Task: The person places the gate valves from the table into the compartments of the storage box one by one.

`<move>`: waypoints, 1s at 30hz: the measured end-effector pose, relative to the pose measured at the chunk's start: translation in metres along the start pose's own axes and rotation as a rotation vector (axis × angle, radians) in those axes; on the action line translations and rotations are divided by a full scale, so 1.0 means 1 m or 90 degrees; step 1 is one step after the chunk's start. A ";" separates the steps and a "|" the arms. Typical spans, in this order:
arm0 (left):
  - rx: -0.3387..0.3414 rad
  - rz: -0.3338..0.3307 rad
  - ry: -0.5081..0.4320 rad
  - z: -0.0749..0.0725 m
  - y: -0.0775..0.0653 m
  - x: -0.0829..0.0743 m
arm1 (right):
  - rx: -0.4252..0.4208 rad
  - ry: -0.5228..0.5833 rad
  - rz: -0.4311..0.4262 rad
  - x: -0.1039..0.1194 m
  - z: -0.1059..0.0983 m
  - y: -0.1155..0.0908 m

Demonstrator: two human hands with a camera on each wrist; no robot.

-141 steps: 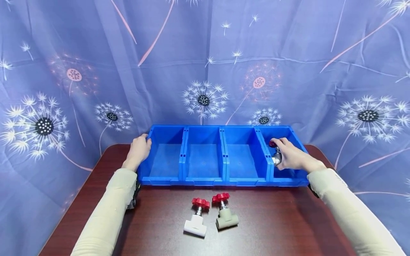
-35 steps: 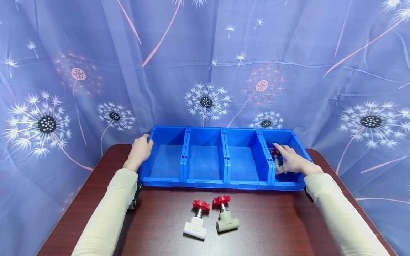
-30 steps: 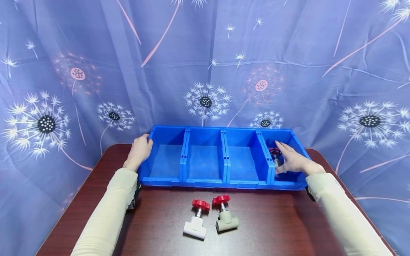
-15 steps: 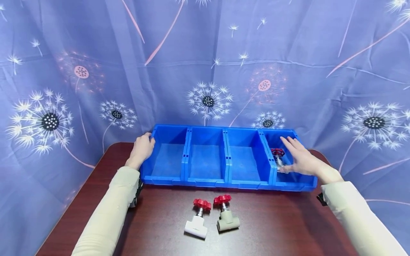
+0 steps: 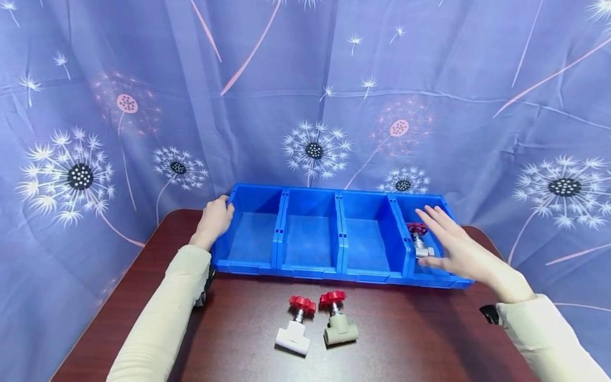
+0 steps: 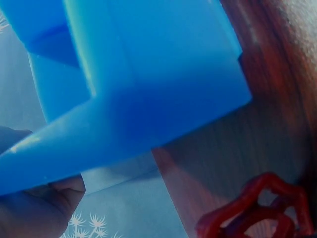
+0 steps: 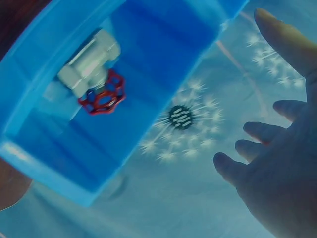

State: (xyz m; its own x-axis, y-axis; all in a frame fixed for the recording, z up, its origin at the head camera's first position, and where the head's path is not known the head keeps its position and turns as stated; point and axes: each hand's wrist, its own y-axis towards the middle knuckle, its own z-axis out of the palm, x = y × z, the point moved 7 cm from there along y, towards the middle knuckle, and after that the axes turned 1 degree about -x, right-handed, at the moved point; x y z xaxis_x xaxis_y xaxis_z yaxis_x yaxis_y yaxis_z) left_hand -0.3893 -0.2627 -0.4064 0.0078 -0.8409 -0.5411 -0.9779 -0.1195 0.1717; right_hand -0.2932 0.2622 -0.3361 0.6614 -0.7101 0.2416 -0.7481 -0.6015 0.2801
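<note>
A metal valve with a red handwheel [image 5: 419, 244] lies in the rightmost compartment of the blue divided bin [image 5: 305, 273]; the right wrist view shows its pale hexagonal-ended body [image 7: 90, 62]. My right hand [image 5: 458, 246], fingers spread and holding nothing, hovers over that compartment's right side, apart from the valve. At the bin's far left, my left hand [image 5: 215, 218] grips the side wall; in the left wrist view the fingers [image 6: 39, 210] show around the blue wall [image 6: 148, 109]. In front of the bin lie a white tee-shaped valve [image 5: 293, 337] and a grey-green one [image 5: 340, 330], both with red handwheels.
Another red handwheel [image 6: 262, 208] shows beside the bin's outer wall in the left wrist view. The bin stands on a dark red-brown table [image 5: 391, 339], and a blue curtain [image 5: 267, 132] with dandelion prints hangs right behind it.
My right hand lowered the metal valve into the rightmost compartment, let go of it, then spread its fingers and drew back to the right. My left hand keeps its grip on the bin.
</note>
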 end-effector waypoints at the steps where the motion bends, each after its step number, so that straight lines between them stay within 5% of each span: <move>1: 0.000 -0.001 0.000 0.000 0.000 0.000 | -0.008 -0.004 -0.012 0.005 -0.001 -0.001; 10: -0.001 -0.002 -0.003 0.000 -0.001 0.000 | -0.017 -0.034 -0.083 0.052 0.003 -0.002; 30: 0.002 -0.004 0.010 -0.001 -0.001 -0.003 | 0.082 0.061 -0.163 0.119 0.067 0.000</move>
State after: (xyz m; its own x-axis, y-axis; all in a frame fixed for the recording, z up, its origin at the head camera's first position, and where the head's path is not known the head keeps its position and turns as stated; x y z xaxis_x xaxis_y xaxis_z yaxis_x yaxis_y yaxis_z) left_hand -0.3880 -0.2608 -0.4041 0.0173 -0.8479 -0.5298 -0.9785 -0.1232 0.1651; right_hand -0.2182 0.1534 -0.3695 0.8267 -0.4958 0.2662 -0.5533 -0.8022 0.2243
